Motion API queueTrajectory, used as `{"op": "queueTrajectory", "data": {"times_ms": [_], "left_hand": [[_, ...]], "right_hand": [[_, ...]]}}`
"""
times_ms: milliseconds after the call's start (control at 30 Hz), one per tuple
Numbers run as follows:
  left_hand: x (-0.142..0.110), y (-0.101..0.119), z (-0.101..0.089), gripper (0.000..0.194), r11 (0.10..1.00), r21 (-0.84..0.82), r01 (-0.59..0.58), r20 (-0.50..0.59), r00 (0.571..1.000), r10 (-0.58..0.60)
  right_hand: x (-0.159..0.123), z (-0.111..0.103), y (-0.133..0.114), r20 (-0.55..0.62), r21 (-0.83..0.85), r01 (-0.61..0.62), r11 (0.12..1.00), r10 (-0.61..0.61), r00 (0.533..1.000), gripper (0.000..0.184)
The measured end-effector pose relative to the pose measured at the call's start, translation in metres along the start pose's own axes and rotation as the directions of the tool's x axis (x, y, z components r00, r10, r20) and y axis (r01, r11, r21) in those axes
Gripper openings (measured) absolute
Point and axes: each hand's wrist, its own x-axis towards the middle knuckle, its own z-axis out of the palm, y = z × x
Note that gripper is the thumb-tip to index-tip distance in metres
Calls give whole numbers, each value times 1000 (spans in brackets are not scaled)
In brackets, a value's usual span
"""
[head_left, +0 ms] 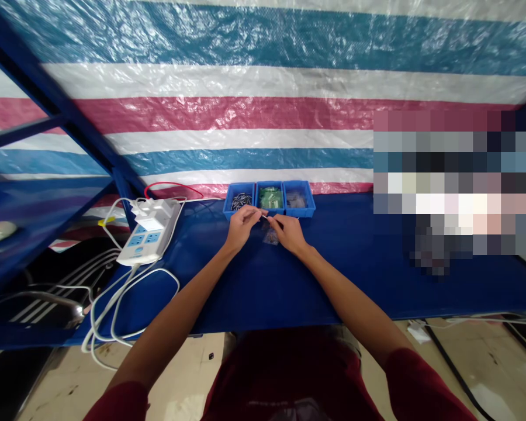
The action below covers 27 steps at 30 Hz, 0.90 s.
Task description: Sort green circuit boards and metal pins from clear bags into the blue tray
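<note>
A white power strip (151,238) lies at the left of the blue table (254,286). To its right, the left bin (241,187) contains small metallic parts. The left hand (241,225), just nearer, pinches a thin white piece (265,217). The piece sits between both hands, near side of the middle bin (269,185), above a clear bag (270,237). The right hand (290,233) grips its right portion between thumb and finger. The right bin (304,213) holds translucent items.
</note>
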Motion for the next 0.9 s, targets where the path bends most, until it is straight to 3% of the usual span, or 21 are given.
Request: {"op": "queueTrajectory", "data": {"times_ms": [100, 333, 600, 800, 900], "left_hand": [[0, 0, -1, 33, 1000, -23, -8, 8, 1000, 8], [-2, 4, -7, 28, 928, 326, -178, 46, 984, 173], [-3, 2, -5, 30, 934, 319, -161, 5, 986, 168], [-5, 4, -4, 25, 920, 328, -214, 43, 976, 212], [-5, 2, -10, 22, 872, 400, -281, -70, 940, 335]], "right_hand": [[0, -1, 1, -52, -5, -18, 1000, 17, 999, 48], [1, -6, -1, -146, -1, -68, 998, 67, 987, 49], [0, -5, -5, 11, 74, 6, 997, -7, 1000, 43], [1, -5, -2, -64, 99, -38, 994, 44, 997, 39], [1, -5, -1, -97, 91, -68, 994, 77, 992, 35]]}}
